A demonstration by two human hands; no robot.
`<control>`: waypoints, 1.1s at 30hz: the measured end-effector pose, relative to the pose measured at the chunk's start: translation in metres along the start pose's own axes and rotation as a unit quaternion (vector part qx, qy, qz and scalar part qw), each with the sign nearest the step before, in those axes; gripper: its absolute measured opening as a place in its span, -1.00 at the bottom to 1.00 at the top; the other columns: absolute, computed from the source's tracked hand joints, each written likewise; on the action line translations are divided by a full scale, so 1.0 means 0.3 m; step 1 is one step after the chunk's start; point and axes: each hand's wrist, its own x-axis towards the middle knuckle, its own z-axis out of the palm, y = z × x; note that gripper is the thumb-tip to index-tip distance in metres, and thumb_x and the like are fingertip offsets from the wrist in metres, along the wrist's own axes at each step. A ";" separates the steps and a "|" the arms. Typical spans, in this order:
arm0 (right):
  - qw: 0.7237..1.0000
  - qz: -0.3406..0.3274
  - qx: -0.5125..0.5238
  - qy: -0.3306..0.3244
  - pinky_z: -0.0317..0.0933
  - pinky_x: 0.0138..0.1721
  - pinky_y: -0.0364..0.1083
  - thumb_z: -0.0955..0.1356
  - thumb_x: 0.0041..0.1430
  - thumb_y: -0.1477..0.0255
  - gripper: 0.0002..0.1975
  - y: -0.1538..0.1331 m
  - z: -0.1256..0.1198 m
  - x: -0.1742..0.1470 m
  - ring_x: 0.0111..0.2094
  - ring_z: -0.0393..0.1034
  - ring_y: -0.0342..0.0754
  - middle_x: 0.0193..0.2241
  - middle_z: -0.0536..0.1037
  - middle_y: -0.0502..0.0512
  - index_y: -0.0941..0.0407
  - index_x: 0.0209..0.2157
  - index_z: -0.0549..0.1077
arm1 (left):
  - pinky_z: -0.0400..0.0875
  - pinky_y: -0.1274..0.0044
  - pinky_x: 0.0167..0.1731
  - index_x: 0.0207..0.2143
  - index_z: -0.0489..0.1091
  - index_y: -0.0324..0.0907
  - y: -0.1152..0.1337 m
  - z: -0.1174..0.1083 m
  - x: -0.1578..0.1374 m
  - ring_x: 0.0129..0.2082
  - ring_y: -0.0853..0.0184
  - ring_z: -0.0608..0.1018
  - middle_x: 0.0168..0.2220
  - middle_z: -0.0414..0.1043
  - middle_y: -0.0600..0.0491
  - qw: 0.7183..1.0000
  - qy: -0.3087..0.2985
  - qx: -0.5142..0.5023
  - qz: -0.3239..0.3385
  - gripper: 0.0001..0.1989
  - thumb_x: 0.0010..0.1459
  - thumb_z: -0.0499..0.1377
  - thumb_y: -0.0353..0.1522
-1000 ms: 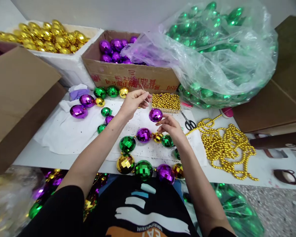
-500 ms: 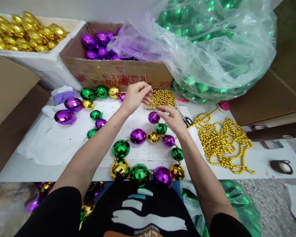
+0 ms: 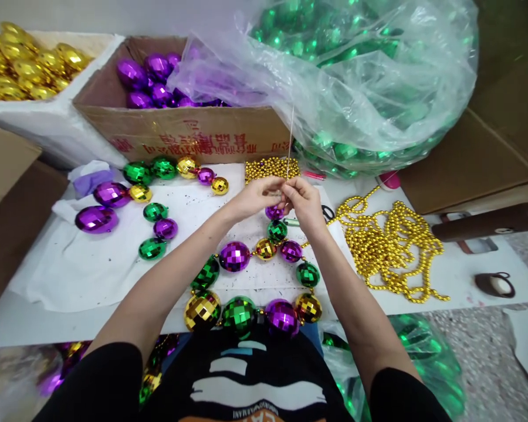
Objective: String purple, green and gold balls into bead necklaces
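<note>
My left hand [image 3: 260,194] and my right hand [image 3: 303,199] meet above the middle of the table, fingertips pinched together. A thin, straight needle-like piece [image 3: 290,143] stands upright out of the fingertips, and my right hand is closed at its lower end. My left fingers are closed too, but what they grip is hidden. Right under the hands is a faceted purple ball [image 3: 273,213], partly covered by the fingers. It tops a strand of shiny balls, with a green ball [image 3: 276,231] below it and a large purple ball [image 3: 234,257] further along the loop.
A tray of small gold beads [image 3: 268,169] sits just beyond the hands. Gold bead chains [image 3: 391,252] lie to the right, near black scissors [image 3: 328,213]. Loose faceted balls [image 3: 155,212] are on the left. Behind stand a carton [image 3: 176,132] of purple balls and a plastic bag [image 3: 391,111] of green ones.
My hands have come together; they were apart, with the left higher and holding the thin piece. The thin piece now rises between both hands. The view has shifted slightly.
</note>
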 end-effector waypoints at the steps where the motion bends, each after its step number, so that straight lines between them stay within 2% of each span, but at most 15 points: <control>1: 1.000 -0.006 0.011 -0.003 0.18 -0.60 -0.18 0.37 0.17 0.13 -0.68 -0.008 -0.001 -0.001 -0.59 0.32 -0.19 -0.55 0.37 -0.07 0.06 -0.41 0.29 | 0.38 0.59 -0.29 -0.51 0.43 -0.23 -0.025 0.008 -0.003 -0.41 0.44 0.51 -0.48 0.47 0.13 0.999 -0.042 0.011 -0.012 -0.80 -0.10 0.24 -0.68; 4: 0.998 -0.053 0.038 0.017 0.24 -0.57 -0.18 0.38 0.19 0.16 -0.70 -0.051 -0.009 -0.010 -0.58 0.32 -0.21 -0.53 0.38 -0.06 0.07 -0.41 0.30 | 0.34 0.57 -0.37 -0.55 0.42 -0.23 -0.064 0.017 -0.018 -0.48 0.44 0.47 -0.53 0.46 0.10 0.996 -0.076 0.024 -0.028 -0.87 0.00 0.27 -0.54; 7: 0.993 -0.098 0.053 0.044 0.23 -0.56 -0.21 0.39 0.19 0.22 -0.75 -0.113 -0.029 -0.038 -0.55 0.34 -0.24 -0.49 0.43 -0.04 0.10 -0.39 0.34 | 0.36 0.57 -0.38 -0.48 0.49 -0.25 -0.046 -0.014 -0.046 -0.46 0.40 0.53 -0.51 0.52 0.04 0.999 -0.018 0.012 -0.029 -0.83 0.07 0.31 -0.32; 10: 0.984 -0.137 0.066 0.094 0.20 -0.58 -0.23 0.41 0.17 0.26 -0.77 -0.188 -0.068 -0.085 -0.54 0.32 -0.25 -0.48 0.46 -0.04 0.09 -0.39 0.35 | 0.37 0.60 -0.43 -0.50 0.46 -0.25 -0.007 -0.079 -0.087 -0.44 0.37 0.57 -0.58 0.47 0.06 0.999 0.019 0.011 -0.027 -0.73 0.01 0.37 -0.23; 12: 0.964 -0.194 0.077 0.166 0.16 -0.62 -0.23 0.42 0.16 0.27 -0.77 -0.238 -0.106 -0.122 -0.57 0.29 -0.24 -0.50 0.44 -0.06 0.07 -0.41 0.33 | 0.32 0.64 -0.50 -0.52 0.45 -0.25 0.018 -0.131 -0.119 -0.47 0.38 0.55 -0.64 0.41 0.09 0.999 0.028 0.034 -0.027 -0.72 -0.02 0.39 -0.23; 15: 0.903 -0.300 0.078 0.297 0.06 -0.68 -0.22 0.41 0.18 0.34 -0.79 -0.274 -0.164 -0.167 -0.62 0.22 -0.22 -0.52 0.41 -0.07 0.06 -0.44 0.31 | 0.33 0.64 -0.52 -0.51 0.45 -0.25 0.050 -0.202 -0.169 -0.52 0.40 0.53 -0.68 0.33 0.14 0.997 0.063 0.043 -0.018 -0.71 -0.03 0.40 -0.22; 16: 0.894 -0.309 0.048 0.322 0.05 -0.67 -0.21 0.38 0.20 0.35 -0.81 -0.267 -0.178 -0.174 -0.63 0.21 -0.22 -0.51 0.40 -0.07 0.05 -0.43 0.30 | 0.37 0.62 -0.49 -0.50 0.45 -0.25 0.061 -0.220 -0.186 -0.52 0.39 0.54 -0.69 0.31 0.16 0.996 0.080 0.035 -0.013 -0.71 -0.03 0.40 -0.22; 17: 0.899 -0.298 -0.004 0.321 0.05 -0.65 -0.20 0.35 0.23 0.35 -0.83 -0.249 -0.187 -0.178 -0.62 0.20 -0.21 -0.50 0.40 -0.06 0.05 -0.41 0.31 | 0.42 0.60 -0.44 -0.50 0.44 -0.24 0.073 -0.235 -0.204 -0.54 0.39 0.54 -0.71 0.29 0.17 0.995 0.098 0.024 -0.007 -0.72 -0.03 0.40 -0.23; 18: 0.913 -0.270 -0.070 0.297 0.07 -0.63 -0.18 0.33 0.25 0.35 -0.85 -0.221 -0.191 -0.176 -0.62 0.21 -0.20 -0.49 0.41 -0.05 0.06 -0.39 0.32 | 0.47 0.57 -0.39 -0.49 0.44 -0.23 0.086 -0.246 -0.222 -0.57 0.41 0.53 -0.73 0.25 0.21 0.993 0.118 0.012 0.003 -0.73 -0.03 0.41 -0.25; 20: 0.943 -0.183 -0.216 0.176 0.12 -0.57 -0.16 0.29 0.26 0.33 -0.86 -0.144 -0.182 -0.158 -0.59 0.25 -0.17 -0.50 0.43 -0.04 0.08 -0.36 0.37 | 0.53 0.51 -0.31 -0.49 0.42 -0.22 0.117 -0.257 -0.259 -0.67 0.48 0.44 -0.76 0.15 0.28 0.986 0.164 -0.008 0.032 -0.76 -0.01 0.41 -0.31; 21: 0.945 -0.155 -0.263 0.119 0.15 -0.52 -0.14 0.31 0.23 0.34 -0.85 -0.102 -0.168 -0.144 -0.56 0.29 -0.14 -0.53 0.44 -0.03 0.10 -0.39 0.40 | 0.55 0.50 -0.31 -0.50 0.41 -0.21 0.134 -0.258 -0.278 -0.72 0.53 0.36 -0.77 0.12 0.31 0.981 0.187 -0.015 0.052 -0.78 0.01 0.40 -0.34; 23: 0.928 -0.114 -0.354 0.026 0.19 -0.39 -0.11 0.31 0.19 0.42 -0.85 -0.026 -0.126 -0.111 -0.44 0.38 -0.08 -0.49 0.50 0.04 0.12 -0.44 0.44 | 0.55 0.53 -0.38 -0.49 0.41 -0.21 0.171 -0.256 -0.316 -0.78 0.59 0.22 -0.78 0.11 0.32 0.970 0.224 -0.023 0.095 -0.82 0.05 0.37 -0.40; 26: 0.882 -0.075 -0.460 -0.062 0.14 -0.29 -0.08 0.27 0.20 0.51 -0.83 0.045 -0.042 -0.059 -0.29 0.41 0.00 -0.35 0.56 0.15 0.13 -0.44 0.46 | 0.48 0.60 -0.55 -0.47 0.42 -0.22 0.232 -0.252 -0.372 -0.80 0.61 0.09 -0.78 0.12 0.32 0.955 0.240 -0.024 0.173 -0.85 0.06 0.35 -0.45; 30: 0.841 -0.045 -0.523 -0.131 0.10 -0.27 -0.08 0.26 0.21 0.58 -0.82 0.088 0.053 0.005 -0.24 0.39 0.02 -0.28 0.56 0.24 0.17 -0.40 0.47 | 0.39 0.62 -0.67 -0.48 0.43 -0.23 0.332 -0.257 -0.433 -0.80 0.60 0.01 -0.81 0.07 0.33 0.929 0.256 -0.001 0.269 -0.87 0.06 0.32 -0.51; 33: 0.823 -0.023 -0.545 -0.162 0.13 -0.21 -0.08 0.26 0.23 0.62 -0.83 0.118 0.086 0.035 -0.21 0.38 0.01 -0.28 0.55 0.27 0.21 -0.36 0.47 | 0.33 0.62 -0.69 -0.51 0.42 -0.26 0.412 -0.270 -0.466 -0.80 0.58 0.02 -0.79 0.10 0.30 0.910 0.281 0.022 0.303 -0.81 0.11 0.20 -0.63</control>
